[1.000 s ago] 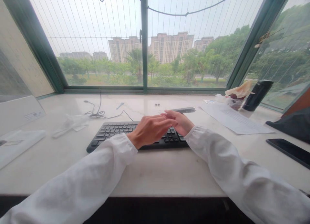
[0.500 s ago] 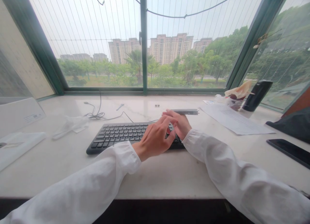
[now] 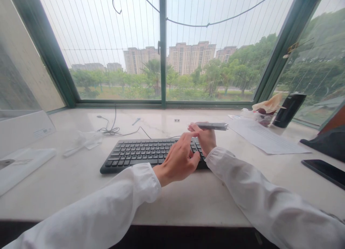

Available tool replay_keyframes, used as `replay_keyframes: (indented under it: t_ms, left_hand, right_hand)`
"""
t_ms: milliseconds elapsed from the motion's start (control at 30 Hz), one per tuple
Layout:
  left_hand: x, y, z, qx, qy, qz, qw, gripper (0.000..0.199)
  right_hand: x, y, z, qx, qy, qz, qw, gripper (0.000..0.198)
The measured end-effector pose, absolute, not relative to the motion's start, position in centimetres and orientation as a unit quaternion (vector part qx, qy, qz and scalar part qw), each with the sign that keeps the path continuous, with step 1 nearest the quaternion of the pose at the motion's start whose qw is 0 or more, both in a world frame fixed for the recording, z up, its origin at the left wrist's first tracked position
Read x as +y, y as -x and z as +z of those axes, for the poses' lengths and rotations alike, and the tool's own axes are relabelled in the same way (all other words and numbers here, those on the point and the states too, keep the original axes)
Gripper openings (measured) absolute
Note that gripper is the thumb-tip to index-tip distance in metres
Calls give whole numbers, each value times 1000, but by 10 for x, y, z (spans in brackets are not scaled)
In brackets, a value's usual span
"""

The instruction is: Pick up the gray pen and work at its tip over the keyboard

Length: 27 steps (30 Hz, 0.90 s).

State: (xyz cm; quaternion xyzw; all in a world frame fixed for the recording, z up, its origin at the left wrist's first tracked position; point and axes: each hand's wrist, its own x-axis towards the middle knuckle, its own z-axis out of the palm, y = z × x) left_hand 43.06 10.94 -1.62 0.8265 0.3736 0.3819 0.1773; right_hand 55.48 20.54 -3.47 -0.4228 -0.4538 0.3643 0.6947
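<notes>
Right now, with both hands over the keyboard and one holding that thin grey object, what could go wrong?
1. The right hand pinches the thin grey object only at one end, so it may slip onto the keyboard.
2. The left hand hovers just above the keys and could press some by accident.
3. The phone lies near the right sleeve; a wide arm move might push it.

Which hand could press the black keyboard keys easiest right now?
Probably the left hand: it hovers open over the keyboard, fingers free. The right hand is shut around a dark pen-like stick.
</notes>
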Motion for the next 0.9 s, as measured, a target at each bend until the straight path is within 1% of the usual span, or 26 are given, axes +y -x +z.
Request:
replay_keyframes:
  t_ms: [67,167,233,300,433,500,600,800,900]
  left_hand:
    - [108,-430,-14,372,-833,368,178,49]
    - [101,-429,-11,345,-860,331,178,46]
    - [98,-430,-11,319,-879,309,176,43]
    - [98,-430,-12,317,-878,313,172,40]
    - [105,-429,-12,361,-849,356,151,50]
    - [106,-428,-10,360,-856,342,144,54]
    - [102,-426,-7,345,-875,306,146,55]
    - [101,-426,-8,299,-909,253,142,41]
    - [113,-419,-8,321,-905,260,95,30]
  right_hand:
    - [206,-556,-34,-437,425,353,710,23]
    - [208,-558,-30,-395,424,368,727,23]
    - [209,-559,-28,-381,429,378,727,22]
    - [208,-559,-28,-389,437,381,715,20]
    - [203,-556,-31,-437,440,373,690,20]
    - [202,-557,-32,-441,434,365,695,22]
    - [203,-561,-30,-412,434,360,716,23]
    - [209,-565,-27,-408,440,367,711,29]
    - [209,-566,-25,-456,419,365,695,35]
